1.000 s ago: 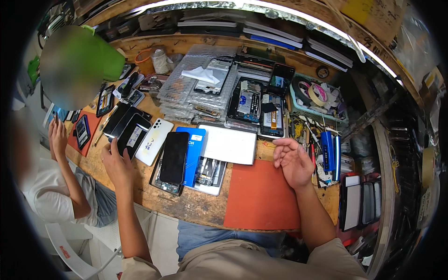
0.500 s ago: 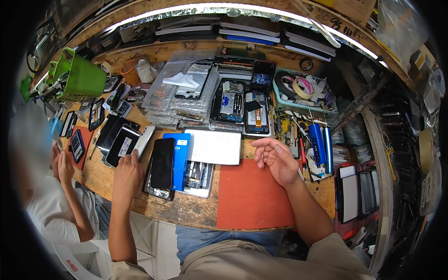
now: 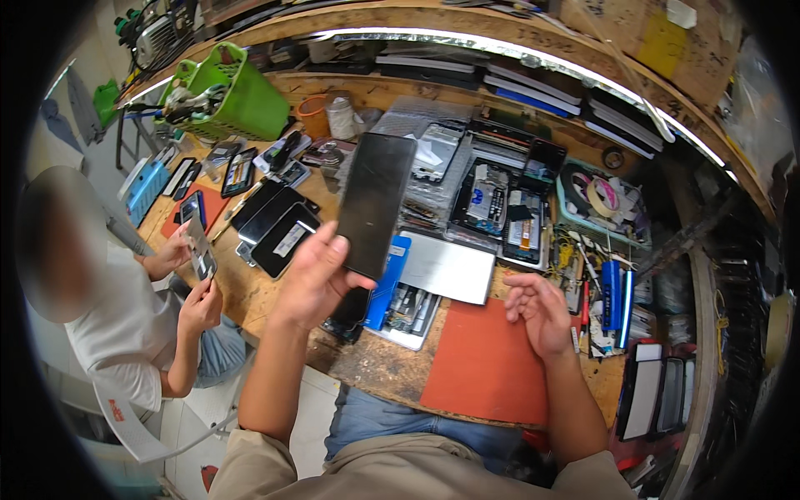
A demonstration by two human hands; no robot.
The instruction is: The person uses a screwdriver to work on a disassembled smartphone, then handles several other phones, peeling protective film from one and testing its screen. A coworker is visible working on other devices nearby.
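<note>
My left hand (image 3: 315,279) grips a dark phone (image 3: 377,204) by its lower end and holds it up over the bench, its black face in view. Beneath it are a blue box (image 3: 390,283) and another dark phone (image 3: 350,310), partly hidden by the hand. My right hand (image 3: 542,312) hovers near the far right corner of the red mat (image 3: 487,358), fingers loosely bent and apart, with nothing in them. A white flat box (image 3: 442,265) lies just left of it. Left of the raised phone, several dark phones (image 3: 287,237) lie on the bench.
At left a person (image 3: 117,333) holds a phone part (image 3: 200,250) in both hands. Bubble-wrapped stacks (image 3: 433,121) and opened phones (image 3: 482,196) fill the back. A green basket (image 3: 258,104), a teal tray of tape (image 3: 604,225) and blue screwdrivers (image 3: 612,292) stand around.
My left hand has lifted a phone off the left side of the bench; the pale phone under its fingers no longer shows there. The view has shifted left. My right hand stays near the mat.
</note>
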